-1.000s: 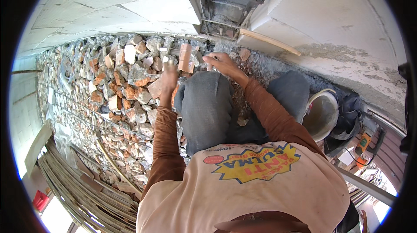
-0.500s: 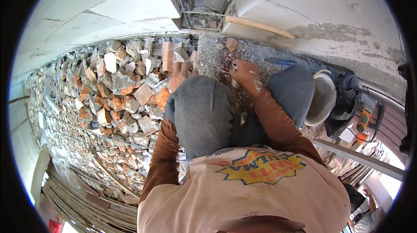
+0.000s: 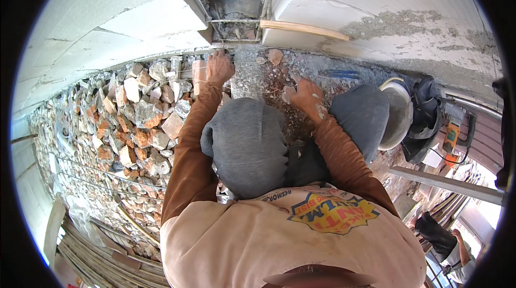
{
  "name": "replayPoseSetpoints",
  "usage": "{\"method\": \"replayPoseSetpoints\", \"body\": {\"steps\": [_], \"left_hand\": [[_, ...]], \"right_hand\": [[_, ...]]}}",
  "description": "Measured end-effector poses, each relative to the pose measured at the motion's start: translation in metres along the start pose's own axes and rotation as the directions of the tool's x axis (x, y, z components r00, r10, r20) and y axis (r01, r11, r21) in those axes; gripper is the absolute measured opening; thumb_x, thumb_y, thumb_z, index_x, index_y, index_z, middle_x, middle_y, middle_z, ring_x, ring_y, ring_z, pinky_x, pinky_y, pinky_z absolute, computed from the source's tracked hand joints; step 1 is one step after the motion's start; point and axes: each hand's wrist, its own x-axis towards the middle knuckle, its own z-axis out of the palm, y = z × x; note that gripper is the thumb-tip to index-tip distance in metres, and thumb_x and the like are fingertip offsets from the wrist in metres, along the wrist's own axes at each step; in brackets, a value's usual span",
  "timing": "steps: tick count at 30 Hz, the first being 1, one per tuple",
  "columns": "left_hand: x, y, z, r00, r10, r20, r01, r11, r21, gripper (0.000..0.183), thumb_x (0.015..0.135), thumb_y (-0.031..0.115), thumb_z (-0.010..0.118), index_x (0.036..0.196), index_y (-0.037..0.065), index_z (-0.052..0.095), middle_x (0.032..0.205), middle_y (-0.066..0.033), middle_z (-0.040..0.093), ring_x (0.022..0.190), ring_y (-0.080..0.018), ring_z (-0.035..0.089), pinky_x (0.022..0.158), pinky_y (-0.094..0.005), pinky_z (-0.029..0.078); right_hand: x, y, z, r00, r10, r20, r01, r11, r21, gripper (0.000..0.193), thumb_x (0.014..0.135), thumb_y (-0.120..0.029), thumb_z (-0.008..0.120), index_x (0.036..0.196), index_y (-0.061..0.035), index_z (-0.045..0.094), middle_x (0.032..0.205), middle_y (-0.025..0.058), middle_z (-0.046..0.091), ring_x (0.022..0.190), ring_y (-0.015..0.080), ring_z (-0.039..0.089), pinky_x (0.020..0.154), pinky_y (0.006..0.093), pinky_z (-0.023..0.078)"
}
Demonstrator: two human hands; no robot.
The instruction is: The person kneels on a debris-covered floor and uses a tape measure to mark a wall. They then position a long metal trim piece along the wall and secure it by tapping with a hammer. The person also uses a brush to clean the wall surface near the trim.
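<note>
My left hand [image 3: 219,66] reaches forward to the foot of the wall, beside an upright orange brick [image 3: 199,76]. Its fingers are curled, and whatever they hold is hidden. A thin pale string [image 3: 263,91] runs low across the ground toward my right hand [image 3: 307,96]. The right fingers are bent close to the thumb around the string's end, above reddish grit [image 3: 277,81]. My grey-trousered knees [image 3: 248,145] are bent between my arms, hiding the ground beneath them.
Broken brick and concrete rubble [image 3: 145,116] spreads left. Ahead are white block walls [image 3: 161,16], a steel-barred gap [image 3: 236,8] and a wooden strip [image 3: 306,29]. At right are a bucket [image 3: 396,116], a blue object [image 3: 342,74] and an orange power tool [image 3: 451,137]. Another person [image 3: 457,250] stands lower right.
My left hand has moved forward past the brick to the wall's foot, and the arm has stretched out. My right hand stays near the grit, slightly lower. The view has shifted a little.
</note>
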Motion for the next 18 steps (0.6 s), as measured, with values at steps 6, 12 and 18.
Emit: {"method": "replayPoseSetpoints", "body": {"steps": [6, 12, 18], "left_hand": [[-0.023, -0.036, -0.086, 0.971, 0.23, 0.071, -0.168, 0.86, -0.482, 0.03, 0.091, 0.032, 0.06, 0.095, 0.004, 0.069, 0.083, -0.0186, 0.07, 0.077, -0.0343, 0.067, 0.076, -0.0457, 0.051], [-0.067, -0.022, -0.245, 0.957, 0.274, 0.091, -0.23, 0.913, -0.337, 0.026, 0.096, 0.028, 0.065, 0.095, 0.003, 0.073, 0.083, -0.0167, 0.073, 0.073, -0.0249, 0.069, 0.071, -0.042, 0.054], [-0.096, 0.022, -0.337, 0.918, 0.363, -0.16, -0.385, 0.912, -0.139, 0.018, 0.094, 0.019, 0.069, 0.097, 0.003, 0.075, 0.088, -0.0141, 0.073, 0.067, -0.0232, 0.068, 0.064, -0.0373, 0.054]], "right_hand": [[0.005, -0.016, -0.003, 0.998, -0.038, 0.046, 0.033, 0.993, 0.11, 0.058, 0.086, -0.042, 0.067, 0.13, -0.0042, 0.064, 0.118, 0.0273, 0.067, 0.109, 0.0434, 0.064, 0.093, 0.0496, 0.052], [0.006, -0.03, -0.006, 0.999, -0.046, 0.01, 0.044, 0.983, 0.178, 0.056, 0.087, -0.044, 0.067, 0.128, -0.0053, 0.066, 0.114, 0.0272, 0.068, 0.107, 0.0438, 0.065, 0.093, 0.0494, 0.051], [0.017, -0.039, -0.011, 0.996, -0.073, -0.06, 0.086, 0.962, 0.258, 0.05, 0.087, -0.04, 0.067, 0.123, -0.0049, 0.069, 0.11, 0.0265, 0.07, 0.104, 0.0429, 0.066, 0.092, 0.0483, 0.052]]}}
